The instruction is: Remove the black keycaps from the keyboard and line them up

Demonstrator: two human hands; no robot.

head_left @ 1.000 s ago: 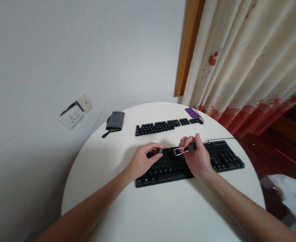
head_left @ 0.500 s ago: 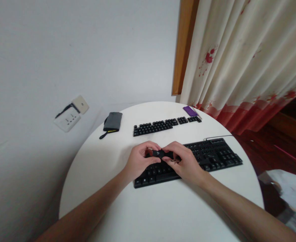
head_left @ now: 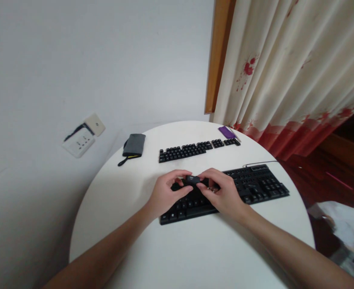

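My left hand (head_left: 164, 193) and my right hand (head_left: 223, 194) meet above the left half of a black keyboard (head_left: 256, 185) lying on a round white table (head_left: 195, 249). The fingertips of both hands pinch a small black keycap (head_left: 192, 179) between them. A bit of a wire keycap puller (head_left: 213, 187) shows under the curled fingers of my right hand; most of it is hidden. Both hands are closed.
Rows of loose black keycaps (head_left: 191, 150) lie at the back of the table. A grey pouch (head_left: 134, 145) sits at the back left, a purple object (head_left: 226, 131) at the back right. The wall socket (head_left: 82, 138) is left, a curtain (head_left: 285, 80) right.
My hands were apart, the right one holding the wire puller up in plain sight. They have come together over the keyboard, and the puller is now mostly hidden in my right hand.
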